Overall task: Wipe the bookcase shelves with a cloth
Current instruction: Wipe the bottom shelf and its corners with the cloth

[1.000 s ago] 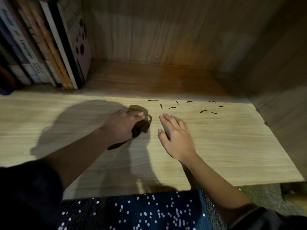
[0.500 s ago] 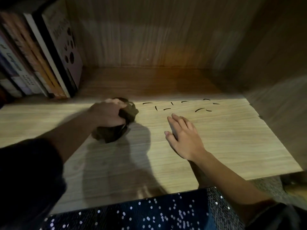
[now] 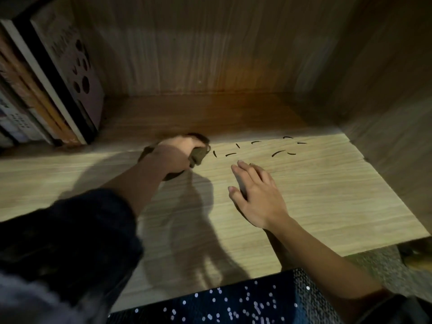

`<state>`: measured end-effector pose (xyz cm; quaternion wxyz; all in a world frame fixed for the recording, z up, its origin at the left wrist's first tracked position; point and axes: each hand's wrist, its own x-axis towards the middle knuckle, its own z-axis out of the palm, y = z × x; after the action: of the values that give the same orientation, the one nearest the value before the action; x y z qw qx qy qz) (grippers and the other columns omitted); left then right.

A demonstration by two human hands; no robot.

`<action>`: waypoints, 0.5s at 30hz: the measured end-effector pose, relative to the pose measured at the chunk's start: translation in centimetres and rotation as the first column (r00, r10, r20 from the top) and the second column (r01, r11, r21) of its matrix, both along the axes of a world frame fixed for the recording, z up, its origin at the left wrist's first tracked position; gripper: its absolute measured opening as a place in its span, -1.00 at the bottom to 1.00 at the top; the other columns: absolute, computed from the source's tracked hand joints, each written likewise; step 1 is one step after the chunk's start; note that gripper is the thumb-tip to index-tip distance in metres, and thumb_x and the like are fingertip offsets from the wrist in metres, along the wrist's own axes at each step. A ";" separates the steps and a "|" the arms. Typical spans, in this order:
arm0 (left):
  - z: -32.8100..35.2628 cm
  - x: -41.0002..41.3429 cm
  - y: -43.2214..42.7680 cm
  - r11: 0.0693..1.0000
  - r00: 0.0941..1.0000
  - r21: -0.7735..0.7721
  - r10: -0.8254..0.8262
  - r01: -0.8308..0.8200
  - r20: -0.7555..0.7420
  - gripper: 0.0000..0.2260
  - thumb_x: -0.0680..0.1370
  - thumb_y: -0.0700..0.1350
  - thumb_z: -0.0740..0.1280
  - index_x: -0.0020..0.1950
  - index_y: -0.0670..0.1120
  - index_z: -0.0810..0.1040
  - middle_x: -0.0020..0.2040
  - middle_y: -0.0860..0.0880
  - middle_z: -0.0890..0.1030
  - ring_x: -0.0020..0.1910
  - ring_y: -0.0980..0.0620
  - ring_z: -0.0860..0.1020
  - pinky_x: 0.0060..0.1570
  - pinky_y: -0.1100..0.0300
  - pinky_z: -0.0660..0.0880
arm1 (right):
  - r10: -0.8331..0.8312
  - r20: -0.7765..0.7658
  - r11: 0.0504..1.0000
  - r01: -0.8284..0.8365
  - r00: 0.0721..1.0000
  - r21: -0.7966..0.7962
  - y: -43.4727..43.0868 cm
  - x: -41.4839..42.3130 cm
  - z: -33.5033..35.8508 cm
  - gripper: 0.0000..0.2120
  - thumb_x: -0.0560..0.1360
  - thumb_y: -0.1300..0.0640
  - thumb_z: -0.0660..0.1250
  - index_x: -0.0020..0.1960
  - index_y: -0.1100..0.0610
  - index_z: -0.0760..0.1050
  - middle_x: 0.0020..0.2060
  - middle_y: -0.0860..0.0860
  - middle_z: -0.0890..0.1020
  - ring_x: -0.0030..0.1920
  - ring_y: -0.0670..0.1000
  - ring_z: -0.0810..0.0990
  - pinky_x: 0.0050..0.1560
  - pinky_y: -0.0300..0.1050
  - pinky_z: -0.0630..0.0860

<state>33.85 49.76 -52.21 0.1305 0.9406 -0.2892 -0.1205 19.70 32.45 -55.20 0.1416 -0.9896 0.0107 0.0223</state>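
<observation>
Here the cloth [image 3: 199, 157], a dark bunched rag, sits on the shelf [image 3: 327, 202] near its middle, just left of a scatter of short dark marks [image 3: 278, 152]. It looks soft and light, likely to crumple and slide easily, so a full fistful from above suits it. The left hand [image 3: 177, 152] grips it that way, fingers curled round the wad. The right hand [image 3: 257, 197] lies flat just beside, fingers straight and together. At the far left stand books [image 3: 58, 94].
</observation>
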 end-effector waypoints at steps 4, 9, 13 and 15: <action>-0.5 0.8 -1.7 1.000 0.998 0.004 0.007 -0.007 -0.057 -0.51 0.55 -0.30 0.22 0.42 0.09 0.35 0.29 0.00 0.51 0.14 0.00 0.51 0.09 0.18 0.44 | -0.007 0.009 0.999 0.007 1.000 0.034 -0.4 -0.2 0.0 -0.48 0.57 -0.19 -0.04 0.49 -0.10 0.05 0.49 -0.19 0.07 0.46 -0.07 -0.04 0.43 -0.11 -0.04; -0.5 0.5 1.6 0.991 0.998 0.136 0.010 -0.019 0.067 -0.40 0.50 -0.29 0.28 0.46 0.13 0.25 0.43 0.00 0.36 0.34 -0.06 0.38 0.33 0.04 0.32 | -0.006 0.029 1.000 0.006 1.000 0.014 0.0 0.2 0.1 -0.51 0.58 -0.15 0.02 0.48 -0.10 0.06 0.49 -0.19 0.08 0.45 -0.06 -0.03 0.43 -0.09 -0.03; -0.5 1.1 -2.7 0.984 0.990 0.154 -0.110 0.095 0.094 -0.44 0.51 -0.28 0.27 0.46 0.08 0.27 0.38 -0.04 0.40 0.28 -0.09 0.42 0.28 0.05 0.37 | -0.020 0.014 1.000 0.020 1.000 0.023 -0.1 -0.2 0.0 -0.51 0.58 -0.15 0.01 0.49 -0.09 0.07 0.49 -0.18 0.08 0.45 -0.06 -0.04 0.43 -0.09 -0.01; -0.4 1.1 -2.5 0.991 0.995 0.118 -0.075 0.067 0.069 -0.52 0.56 -0.26 0.19 0.45 0.10 0.29 0.34 -0.01 0.45 0.19 -0.02 0.46 0.15 0.22 0.42 | -0.015 0.020 0.999 0.014 1.000 0.039 -0.2 -0.1 0.0 -0.50 0.59 -0.15 0.00 0.49 -0.09 0.06 0.49 -0.18 0.07 0.46 -0.07 -0.05 0.43 -0.10 -0.01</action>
<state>34.94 47.31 -52.59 0.0609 0.9395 -0.3195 -0.1071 19.58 32.25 -55.15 0.1611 -0.9867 0.0160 0.0113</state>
